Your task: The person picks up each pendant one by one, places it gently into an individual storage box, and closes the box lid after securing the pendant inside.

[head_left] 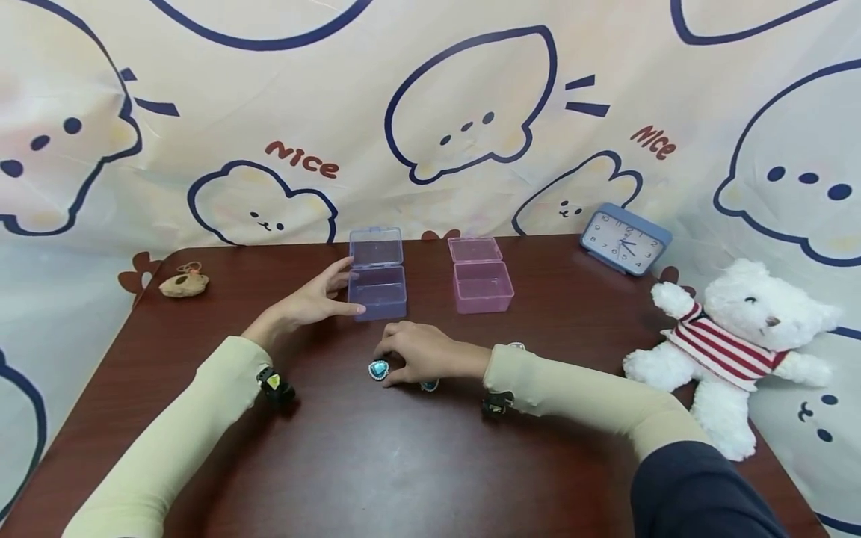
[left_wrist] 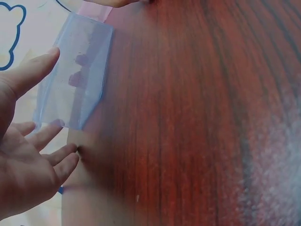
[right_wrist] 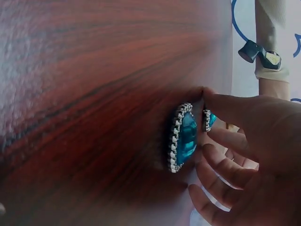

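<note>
Dark table [head_left: 377, 478], cartoon backdrop [head_left: 366, 202]. Blue box [head_left: 382, 308]: lid up, leaving its inside reachable. Left hand [head_left: 315, 300], fingers spread, touches its left side, probably to steady it. Right hand [head_left: 430, 353] pinches gem [head_left: 379, 370] in front of blue box; edge grip suits a low piece. Second gem [right_wrist: 185, 139]: in front, farther right.

1. Homelike spot; the exact room cannot be told.
2. Behind the table [head_left: 403, 471]: cartoon-printed sheet [head_left: 471, 97].
3. At the table's far right corner: a clock [head_left: 622, 240].
4. At the table's right edge: a teddy [head_left: 729, 336].
</note>
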The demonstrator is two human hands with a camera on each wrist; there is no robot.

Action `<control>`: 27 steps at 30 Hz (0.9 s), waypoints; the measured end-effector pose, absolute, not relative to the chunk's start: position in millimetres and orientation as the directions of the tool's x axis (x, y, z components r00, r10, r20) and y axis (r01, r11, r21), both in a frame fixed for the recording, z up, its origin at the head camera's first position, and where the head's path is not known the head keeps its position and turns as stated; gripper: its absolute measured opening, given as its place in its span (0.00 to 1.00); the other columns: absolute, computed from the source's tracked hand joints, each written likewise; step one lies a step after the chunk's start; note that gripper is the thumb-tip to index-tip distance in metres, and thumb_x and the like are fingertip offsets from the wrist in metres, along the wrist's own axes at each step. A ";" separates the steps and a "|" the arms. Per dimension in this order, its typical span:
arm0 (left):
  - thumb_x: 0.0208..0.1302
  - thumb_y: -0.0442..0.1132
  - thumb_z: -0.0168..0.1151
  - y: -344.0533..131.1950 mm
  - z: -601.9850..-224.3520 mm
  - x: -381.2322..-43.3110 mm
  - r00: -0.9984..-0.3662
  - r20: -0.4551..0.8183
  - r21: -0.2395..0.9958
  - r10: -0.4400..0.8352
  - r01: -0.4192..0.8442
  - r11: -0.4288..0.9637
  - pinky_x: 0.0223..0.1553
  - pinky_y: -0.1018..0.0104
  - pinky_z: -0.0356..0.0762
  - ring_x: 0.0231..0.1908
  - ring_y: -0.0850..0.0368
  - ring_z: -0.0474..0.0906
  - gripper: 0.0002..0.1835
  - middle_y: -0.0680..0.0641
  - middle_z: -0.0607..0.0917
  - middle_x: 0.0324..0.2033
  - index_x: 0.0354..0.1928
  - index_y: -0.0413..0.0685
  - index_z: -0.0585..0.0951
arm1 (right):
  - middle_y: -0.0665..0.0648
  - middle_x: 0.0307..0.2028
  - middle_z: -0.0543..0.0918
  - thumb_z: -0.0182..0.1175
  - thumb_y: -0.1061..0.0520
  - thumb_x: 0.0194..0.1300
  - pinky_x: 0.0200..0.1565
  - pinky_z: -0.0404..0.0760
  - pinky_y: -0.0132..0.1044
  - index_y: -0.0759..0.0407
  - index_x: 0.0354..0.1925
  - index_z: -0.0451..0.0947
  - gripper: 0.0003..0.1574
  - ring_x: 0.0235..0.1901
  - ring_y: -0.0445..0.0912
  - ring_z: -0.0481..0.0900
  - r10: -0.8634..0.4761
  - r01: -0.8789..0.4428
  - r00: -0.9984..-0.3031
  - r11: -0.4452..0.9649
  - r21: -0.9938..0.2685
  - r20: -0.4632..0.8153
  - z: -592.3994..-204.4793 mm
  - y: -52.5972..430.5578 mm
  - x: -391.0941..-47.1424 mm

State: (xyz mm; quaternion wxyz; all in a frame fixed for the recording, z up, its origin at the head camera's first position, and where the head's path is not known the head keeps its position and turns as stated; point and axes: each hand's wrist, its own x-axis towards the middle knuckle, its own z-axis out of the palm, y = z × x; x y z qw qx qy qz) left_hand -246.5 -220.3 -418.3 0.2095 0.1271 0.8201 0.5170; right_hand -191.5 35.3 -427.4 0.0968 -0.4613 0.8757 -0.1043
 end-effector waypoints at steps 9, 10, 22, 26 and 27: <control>0.69 0.41 0.68 -222.6 -417.9 -247.1 -0.865 -0.219 0.891 0.452 0.012 0.454 0.77 0.32 0.47 0.81 0.34 0.46 0.55 0.38 0.55 0.81 0.83 0.55 0.38 | 0.46 0.48 0.83 0.71 0.37 0.64 0.42 0.81 0.34 0.43 0.54 0.86 0.24 0.45 0.38 0.78 -0.831 -0.793 -0.547 0.552 -0.256 -0.096 -427.3 30.9 -192.3; 0.69 0.41 0.68 -222.8 -417.8 -247.2 -0.864 -0.219 0.890 0.453 0.013 0.455 0.77 0.32 0.48 0.81 0.34 0.46 0.55 0.38 0.55 0.81 0.83 0.55 0.38 | 0.46 0.48 0.83 0.71 0.38 0.64 0.43 0.81 0.34 0.44 0.54 0.86 0.23 0.45 0.38 0.78 -0.831 -0.792 -0.547 0.552 -0.261 -0.098 -427.2 30.4 -192.7; 0.69 0.41 0.68 -221.9 -415.3 -247.1 -0.865 -0.220 0.887 0.450 0.016 0.462 0.76 0.34 0.55 0.79 0.31 0.51 0.55 0.36 0.55 0.80 0.83 0.54 0.39 | 0.49 0.45 0.85 0.70 0.49 0.66 0.43 0.78 0.28 0.54 0.51 0.83 0.18 0.40 0.38 0.78 -0.860 -0.776 -0.510 0.458 -0.433 0.006 -422.3 31.3 -205.2; 0.70 0.40 0.68 -221.1 -415.3 -246.9 -0.865 -0.228 0.882 0.447 0.011 0.471 0.76 0.34 0.56 0.79 0.30 0.52 0.54 0.35 0.55 0.80 0.83 0.53 0.39 | 0.51 0.45 0.86 0.70 0.51 0.66 0.46 0.79 0.29 0.56 0.51 0.83 0.18 0.42 0.39 0.80 -0.857 -0.783 -0.507 0.413 -0.464 0.093 -414.1 33.5 -211.0; 0.70 0.39 0.67 -220.9 -415.3 -246.8 -0.865 -0.233 0.882 0.445 0.005 0.471 0.76 0.34 0.56 0.79 0.30 0.52 0.54 0.35 0.55 0.80 0.83 0.53 0.39 | 0.51 0.44 0.86 0.70 0.51 0.66 0.46 0.79 0.29 0.56 0.51 0.83 0.18 0.41 0.39 0.80 -0.851 -0.780 -0.512 0.408 -0.474 0.112 -411.2 34.1 -212.5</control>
